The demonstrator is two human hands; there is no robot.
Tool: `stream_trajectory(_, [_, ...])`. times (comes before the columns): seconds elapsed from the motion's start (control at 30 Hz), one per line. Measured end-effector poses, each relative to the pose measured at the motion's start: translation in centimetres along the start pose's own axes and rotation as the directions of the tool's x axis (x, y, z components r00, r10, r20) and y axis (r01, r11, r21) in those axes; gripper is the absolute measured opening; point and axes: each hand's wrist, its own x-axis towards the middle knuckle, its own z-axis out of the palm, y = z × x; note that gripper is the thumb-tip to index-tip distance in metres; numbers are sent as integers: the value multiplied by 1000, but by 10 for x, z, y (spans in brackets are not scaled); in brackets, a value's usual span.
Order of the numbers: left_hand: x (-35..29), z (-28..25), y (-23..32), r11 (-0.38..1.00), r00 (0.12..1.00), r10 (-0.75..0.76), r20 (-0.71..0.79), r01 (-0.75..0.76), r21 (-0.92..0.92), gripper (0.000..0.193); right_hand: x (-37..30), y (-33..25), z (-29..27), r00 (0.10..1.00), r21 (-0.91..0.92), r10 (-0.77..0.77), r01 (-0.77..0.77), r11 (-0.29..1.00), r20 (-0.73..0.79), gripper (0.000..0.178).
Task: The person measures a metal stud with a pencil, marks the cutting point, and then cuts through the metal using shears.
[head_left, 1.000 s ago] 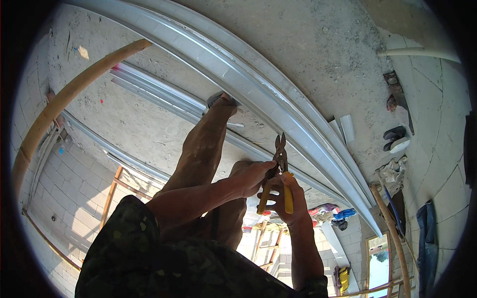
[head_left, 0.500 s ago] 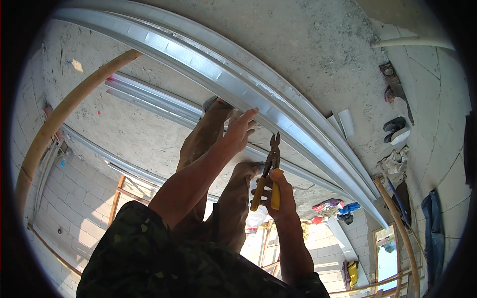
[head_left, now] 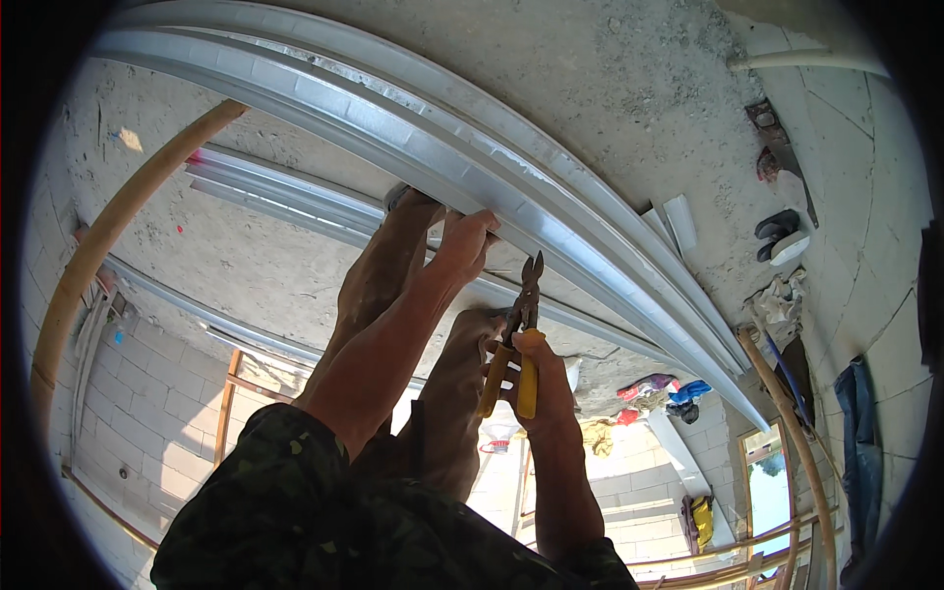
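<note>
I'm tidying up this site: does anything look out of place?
Mild clutter: crumpled pale material lies bunched by the right wall, and what look like coloured cloths lie heaped near the metal channels. The channels' curve is probably just lens distortion.

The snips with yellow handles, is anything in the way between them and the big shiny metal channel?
Nothing visible is in the way. The snips in the right hand point toward the metal channel; the left hand is at its edge, but left of the tips.
</note>
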Motion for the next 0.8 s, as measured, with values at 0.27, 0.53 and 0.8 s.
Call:
stream_trajectory(0.27, [4, -12, -2, 1000, 994, 23, 111, -25, 18, 26, 5, -4, -8, 1000, -27, -8, 8, 1000, 8, 42])
stream_trajectory(0.53, [7, -17, -4, 1000, 992, 5, 125, -5, 1, 23, 11, -6, -4, 1000, -39, -1, 2, 999, 22, 42])
stream_trajectory(0.8, [4, -11, -4, 1000, 996, 11, 83, -9, -22, 19, 13, -19, -14, 1000, -8, 24, -23, 1000, 12, 46])
